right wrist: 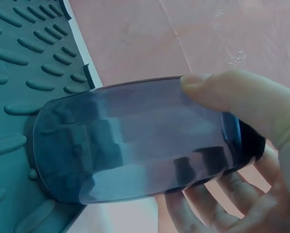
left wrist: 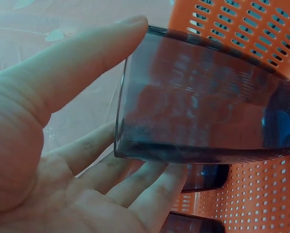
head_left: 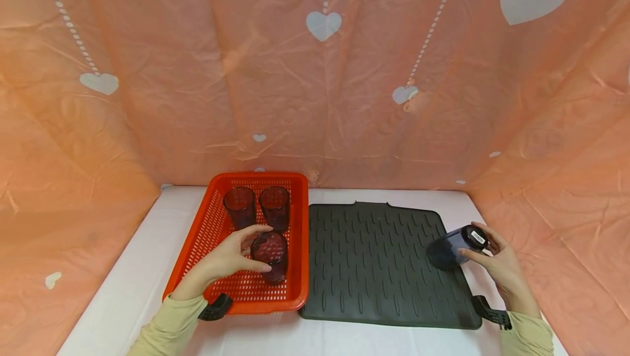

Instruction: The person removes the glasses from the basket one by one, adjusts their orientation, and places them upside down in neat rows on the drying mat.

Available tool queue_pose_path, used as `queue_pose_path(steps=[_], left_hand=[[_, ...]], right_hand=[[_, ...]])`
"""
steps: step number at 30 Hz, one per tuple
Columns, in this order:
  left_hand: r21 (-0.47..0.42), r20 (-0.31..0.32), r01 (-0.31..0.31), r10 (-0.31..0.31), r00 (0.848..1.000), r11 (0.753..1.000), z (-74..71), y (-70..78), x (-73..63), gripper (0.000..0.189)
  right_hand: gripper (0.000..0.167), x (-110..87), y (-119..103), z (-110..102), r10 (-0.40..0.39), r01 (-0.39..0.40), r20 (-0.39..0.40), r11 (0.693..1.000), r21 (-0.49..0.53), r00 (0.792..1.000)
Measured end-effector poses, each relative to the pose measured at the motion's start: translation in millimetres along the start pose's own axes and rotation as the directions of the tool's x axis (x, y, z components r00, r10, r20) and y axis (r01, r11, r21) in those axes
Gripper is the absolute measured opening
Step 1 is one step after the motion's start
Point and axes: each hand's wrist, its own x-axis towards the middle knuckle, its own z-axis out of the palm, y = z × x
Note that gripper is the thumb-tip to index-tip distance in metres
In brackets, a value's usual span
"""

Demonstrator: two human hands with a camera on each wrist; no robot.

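Note:
My left hand (head_left: 228,260) holds a dark tinted drinking glass (head_left: 273,257) near its rim, thumb on one side and fingers on the other. This glass stands inside the orange-red basket (head_left: 301,271), mouth upward. Two similar glasses, a left one (head_left: 239,208) and a right one (head_left: 275,208), stand behind it. At the right, my right hand (head_left: 504,268) grips another tinted glass (right wrist: 135,141) near its base. That glass is turned over and tilted, its rim end at the right edge of the dark ribbed mat (head_left: 374,268). A white label shows on its base.
The basket and mat lie side by side on a white tabletop (head_left: 246,339). An orange sheet with pale hearts (head_left: 275,99) hangs behind and at both sides. Each wrist wears a black band.

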Motion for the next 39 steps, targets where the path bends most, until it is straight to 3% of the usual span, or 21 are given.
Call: queue_pose_path(steps=[9, 13, 18, 28, 39], left_hand=[[0.024, -0.021, 0.03, -0.03, 0.999, 0.999, 0.6, 2.2, -0.8, 0.076], [0.038, -0.023, 0.033, -0.032, 0.999, 0.999, 0.4, 2.8, -1.7, 0.075], [0.03, -0.022, 0.028, -0.027, 0.999, 0.999, 0.3, 2.1, -2.1, 0.073], [-0.002, -0.008, 0.018, -0.018, 1.0, 1.0, 1.1, 2.9, -1.2, 0.077], [0.04, -0.006, 0.001, -0.001, 1.0, 0.999, 1.8, 2.8, -1.7, 0.076]], right_hand=[[0.068, 5.3, 0.2, 3.4, 0.011, -0.008, 0.025, 0.994, -0.109, 1.0], [0.07, 6.1, 0.6, 5.9, -0.006, 0.009, 0.036, 0.995, -0.098, 0.999], [0.069, 8.1, 1.6, 8.8, -0.026, 0.03, 0.047, 0.995, -0.09, 0.999], [0.071, 10.4, -2.9, 10.6, -0.008, 0.022, 0.066, 0.978, -0.207, 0.998], [0.073, 13.3, -3.1, 13.0, -0.048, 0.064, 0.127, 0.99, -0.122, 0.991]])
